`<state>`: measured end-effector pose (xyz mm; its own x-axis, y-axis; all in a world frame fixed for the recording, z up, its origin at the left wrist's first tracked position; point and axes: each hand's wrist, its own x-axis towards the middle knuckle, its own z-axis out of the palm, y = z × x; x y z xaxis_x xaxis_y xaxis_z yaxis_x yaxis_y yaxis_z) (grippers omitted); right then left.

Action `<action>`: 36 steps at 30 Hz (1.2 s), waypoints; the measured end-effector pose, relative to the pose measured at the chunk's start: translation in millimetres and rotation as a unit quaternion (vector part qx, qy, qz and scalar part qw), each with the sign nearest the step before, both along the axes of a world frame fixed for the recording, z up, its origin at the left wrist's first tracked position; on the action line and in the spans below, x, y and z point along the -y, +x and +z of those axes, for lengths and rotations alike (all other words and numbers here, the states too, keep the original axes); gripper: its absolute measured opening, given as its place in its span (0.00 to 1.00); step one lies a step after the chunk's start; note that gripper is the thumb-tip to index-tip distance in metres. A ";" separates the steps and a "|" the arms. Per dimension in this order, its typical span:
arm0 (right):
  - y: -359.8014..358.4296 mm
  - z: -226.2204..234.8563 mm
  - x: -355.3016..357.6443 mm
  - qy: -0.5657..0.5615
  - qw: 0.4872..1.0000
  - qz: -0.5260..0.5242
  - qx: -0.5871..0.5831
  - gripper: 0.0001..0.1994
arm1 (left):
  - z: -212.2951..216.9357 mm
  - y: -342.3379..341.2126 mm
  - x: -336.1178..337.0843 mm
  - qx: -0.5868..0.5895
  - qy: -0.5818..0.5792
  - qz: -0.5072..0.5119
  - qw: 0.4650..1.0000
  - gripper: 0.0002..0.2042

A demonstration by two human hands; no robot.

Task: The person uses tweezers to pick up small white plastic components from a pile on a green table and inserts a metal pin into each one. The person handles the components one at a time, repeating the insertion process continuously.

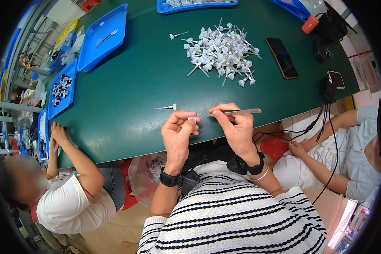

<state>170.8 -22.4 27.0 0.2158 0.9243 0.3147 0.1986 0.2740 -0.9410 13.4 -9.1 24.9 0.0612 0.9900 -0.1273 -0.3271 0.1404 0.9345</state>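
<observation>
1. So, your left hand (175, 135) is up at the near edge of the bench (127, 93), thumb and fingers (184, 115) pinched around a small whitish piece (192, 120).
2. Over to your right hand (238, 132): its fingers are closed on a pair of metal tweezers (247, 111), tips aimed left, near the piece but apart from it.
3. Just beyond your left hand, one white-headed part (174, 107) lies alone, its thin stem pointing left.
4. Farther out sits a big heap of white-headed parts (222, 53), stems poking every way, with one stray part (172, 37) off its left side.
5. To the right of the heap, a dark phone (282, 59) lies flat; past it, an orange-red cylinder (310, 24).
6. Out on your left, a blue tray (95, 51) carries a slim dark tool (107, 37), and a smaller blue tray (56, 111) holds black-and-white pieces (62, 89).
7. Meanwhile, a co-worker's hands (59, 133) are together at the bench's left edge.
</observation>
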 end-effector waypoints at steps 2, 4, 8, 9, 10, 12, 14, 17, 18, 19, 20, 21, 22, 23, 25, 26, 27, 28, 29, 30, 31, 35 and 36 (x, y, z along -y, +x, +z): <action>0.3 0.1 0.6 0.003 1.000 0.002 -0.002 0.06 | -1.7 -0.8 -0.4 -0.003 0.001 -0.004 1.000 0.05; 0.4 1.6 1.0 0.004 1.000 0.004 -0.008 0.06 | -4.8 -4.1 -1.2 -0.003 0.002 -0.016 1.000 0.06; 3.8 -7.4 1.3 -0.004 0.999 0.011 -0.031 0.06 | 6.2 -1.4 0.8 0.012 -0.016 -0.021 1.000 0.09; 3.9 -8.1 1.4 -0.005 0.999 0.012 -0.038 0.07 | 7.3 -1.9 1.7 0.015 -0.015 -0.026 0.999 0.11; 3.8 -8.4 1.7 -0.005 0.999 0.013 -0.044 0.07 | 8.4 -2.6 2.6 0.017 -0.015 -0.032 0.999 0.12; 3.4 -7.1 2.6 -0.010 0.998 0.013 -0.054 0.07 | 11.8 -3.8 4.1 0.025 -0.022 -0.053 0.998 0.14; 3.0 -7.0 3.5 -0.010 0.998 0.015 -0.056 0.07 | 12.7 -6.5 6.0 0.029 -0.026 -0.066 0.997 0.16; 3.3 -8.4 5.1 -0.006 0.999 0.014 -0.050 0.07 | 12.2 -9.3 8.8 0.031 -0.025 -0.071 0.997 0.17; 2.9 -8.0 5.5 -0.006 0.999 0.015 -0.052 0.07 | 12.7 -10.0 9.7 0.030 -0.023 -0.069 0.997 0.17; 2.6 -7.6 5.8 -0.006 0.998 0.015 -0.054 0.07 | 13.2 -10.5 10.6 0.029 -0.021 -0.068 0.997 0.17; 2.5 -7.8 5.8 -0.004 0.998 0.016 -0.054 0.07 | 13.8 -10.7 11.6 0.028 -0.017 -0.065 0.997 0.17; 1.8 -8.8 6.0 -0.004 0.998 0.018 -0.054 0.07 | 14.6 -11.4 13.0 0.027 -0.013 -0.063 0.998 0.16; 1.1 -9.4 6.2 -0.003 0.998 0.021 -0.054 0.07 | 15.5 -12.3 14.6 0.026 -0.009 -0.059 0.998 0.16; 0.3 -9.4 6.2 -0.005 0.998 0.026 -0.053 0.07 | 16.5 -13.9 16.7 0.023 -0.010 -0.052 0.998 0.16; -1.5 -9.4 5.7 -0.012 0.998 0.038 -0.051 0.07 | 20.0 -19.6 22.9 0.015 -0.013 -0.034 0.999 0.16; -2.3 -9.8 6.0 -0.007 0.998 0.041 -0.049 0.07 | 26.7 -27.2 30.3 -0.028 -0.028 -0.028 0.999 0.15; -1.5 -11.2 6.0 -0.002 0.998 0.042 -0.047 0.08 | 36.2 -39.3 40.1 -0.072 -0.043 -0.024 0.996 0.14; 0.1 -11.9 5.5 0.004 0.998 0.041 -0.046 0.08 | 42.1 -53.1 50.0 -0.117 -0.058 -0.022 0.991 0.13; 2.0 -11.9 4.8 0.002 0.997 0.040 -0.065 0.08 | 41.8 -73.2 61.3 -0.209 -0.045 -0.048 0.976 0.14; 3.2 -11.9 4.6 -0.002 0.996 0.040 -0.085 0.08 | 42.7 -93.5 73.0 -0.302 -0.034 -0.073 0.950 0.14; 3.4 -12.7 4.0 -0.007 0.994 0.042 -0.104 0.08 | 48.7 -107.8 82.5 -0.431 -0.012 -0.073 0.899 0.16; -0.4 -26.1 -2.4 -0.026 0.993 0.066 -0.098 0.08 | 58.8 -113.3 78.6 -0.577 0.118 0.025 0.808 0.13; -0.8 -28.2 -3.0 -0.027 0.993 0.071 -0.090 0.08 | 56.8 -109.4 64.3 -0.554 0.160 0.046 0.816 0.11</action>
